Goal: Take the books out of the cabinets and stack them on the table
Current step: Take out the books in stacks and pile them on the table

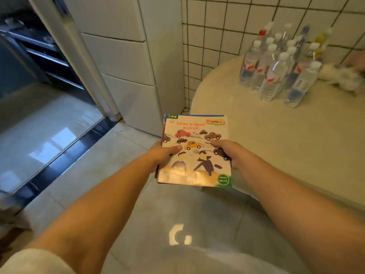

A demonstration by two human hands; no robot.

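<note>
I hold a thin stack of picture books [195,139] in front of me, above the floor, just left of the round cream table [276,139]. The top cover shows cars and cartoon figures. My left hand [161,155] grips the stack's left edge with the thumb on the cover. On the right edge, my right hand [227,151] grips with its thumb on top and fingers underneath. A white cabinet [126,56] with several drawer fronts stands behind, all fronts closed.
Several clear water bottles [276,64] stand at the back of the table against the tiled wall [227,26]. A white fluffy thing [343,76] lies at the table's right edge. A doorway [39,86] with a dark threshold opens to the left.
</note>
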